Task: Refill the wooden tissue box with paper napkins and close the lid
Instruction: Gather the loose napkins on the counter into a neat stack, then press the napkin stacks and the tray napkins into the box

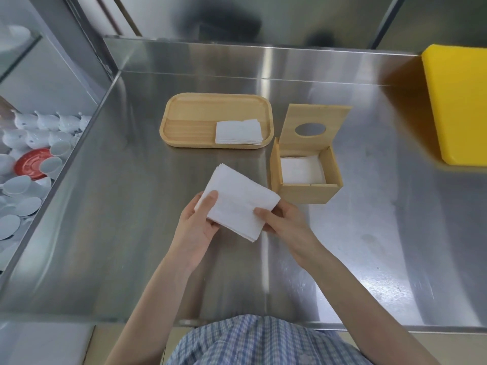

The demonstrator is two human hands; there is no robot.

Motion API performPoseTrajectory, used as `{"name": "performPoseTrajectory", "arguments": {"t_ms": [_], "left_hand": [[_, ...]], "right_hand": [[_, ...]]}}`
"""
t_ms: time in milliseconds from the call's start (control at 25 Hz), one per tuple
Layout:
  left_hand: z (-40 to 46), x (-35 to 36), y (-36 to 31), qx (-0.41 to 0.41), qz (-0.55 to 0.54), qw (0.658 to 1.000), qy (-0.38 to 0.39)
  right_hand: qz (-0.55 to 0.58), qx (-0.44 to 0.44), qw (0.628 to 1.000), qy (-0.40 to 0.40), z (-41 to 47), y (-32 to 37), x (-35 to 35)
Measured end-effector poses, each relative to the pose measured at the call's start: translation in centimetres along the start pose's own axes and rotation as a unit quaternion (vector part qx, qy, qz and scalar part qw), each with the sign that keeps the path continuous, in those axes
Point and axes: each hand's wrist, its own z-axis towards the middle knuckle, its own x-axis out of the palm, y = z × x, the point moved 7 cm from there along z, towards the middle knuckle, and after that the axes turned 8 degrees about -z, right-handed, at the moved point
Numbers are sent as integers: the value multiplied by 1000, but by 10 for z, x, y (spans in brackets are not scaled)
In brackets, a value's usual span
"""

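Note:
A stack of white paper napkins (235,204) is held above the steel counter by both hands. My left hand (196,227) grips its left corner with the thumb on top. My right hand (286,225) pinches its near right edge. The wooden tissue box (305,192) stands just right of the stack, with its lid (312,127), which has a round hole, tipped up at the back. White napkins (301,169) lie inside the box. A wooden tray (189,125) behind the stack holds more napkins (238,131) at its right end.
A yellow board (458,104) lies at the counter's right back corner. Below the counter's left edge, a lower shelf holds several white cups and a red saucer (30,163). A steel wall runs along the counter's back (263,59).

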Motion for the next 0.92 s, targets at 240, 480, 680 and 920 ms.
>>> {"name": "performPoseTrajectory", "arguments": {"t_ms": [240, 480, 680, 920], "left_hand": [[-7, 13, 4, -8, 142, 989, -29], [-9, 32, 12, 11, 239, 969, -62], [-2, 54, 16, 19, 255, 965, -63], [18, 81, 13, 52, 338, 936, -86]], "right_hand": [[-45, -23, 997, -57, -14, 9, -34], [-113, -37, 987, -108, -19, 14, -72], [-169, -52, 972, -156, -15, 18, -107], [-285, -98, 929, -213, -10, 34, -137]]}}
